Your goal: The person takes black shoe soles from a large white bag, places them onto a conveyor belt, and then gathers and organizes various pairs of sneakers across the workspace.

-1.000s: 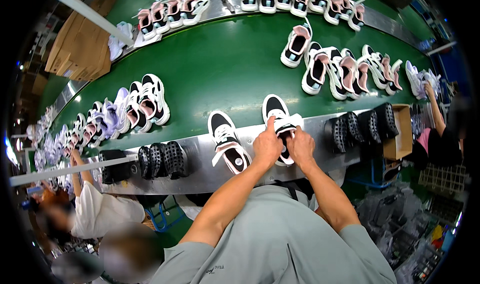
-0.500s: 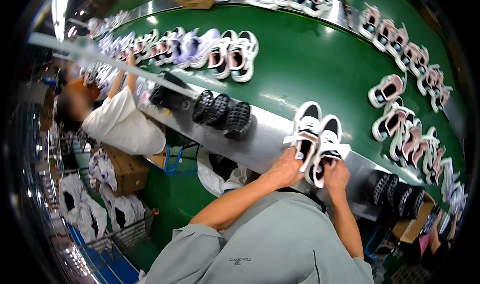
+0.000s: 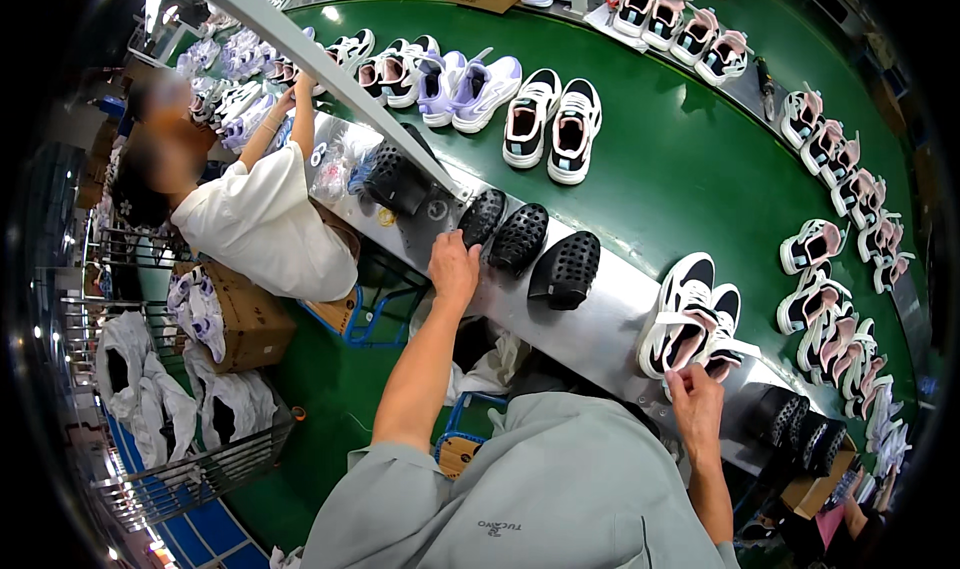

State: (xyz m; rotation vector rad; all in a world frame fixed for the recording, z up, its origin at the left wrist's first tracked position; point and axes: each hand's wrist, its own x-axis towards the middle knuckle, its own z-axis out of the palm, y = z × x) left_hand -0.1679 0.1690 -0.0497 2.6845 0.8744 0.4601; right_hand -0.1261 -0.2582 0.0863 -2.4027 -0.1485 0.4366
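My left hand [image 3: 456, 271] reaches to the end of the leftmost black, knobbly shoe form [image 3: 483, 217], its fingers curled against it. Two more black shoe forms, a middle one [image 3: 519, 237] and a right one [image 3: 566, 270], lie beside it on the metal ledge. My right hand [image 3: 697, 406] pinches the heel edge of a black, white and pink sneaker [image 3: 727, 314] at the ledge. Pressed against that shoe on its left is its matching sneaker [image 3: 680, 307], strap loose and pink lining showing. My fingertips on the right partly hide the heel.
Finished-looking sneakers [image 3: 553, 124] stand on the green belt [image 3: 640, 159], with more pairs along its right side. Further black forms [image 3: 795, 424] sit right of my right hand. A grey bar [image 3: 330, 74] slants overhead; a co-worker in a white shirt [image 3: 265, 229] works at left.
My left hand has let go of the sneakers and moved left to the black shoe forms. My right hand stays at the pair's heels. The view has shifted, so things appear displaced.
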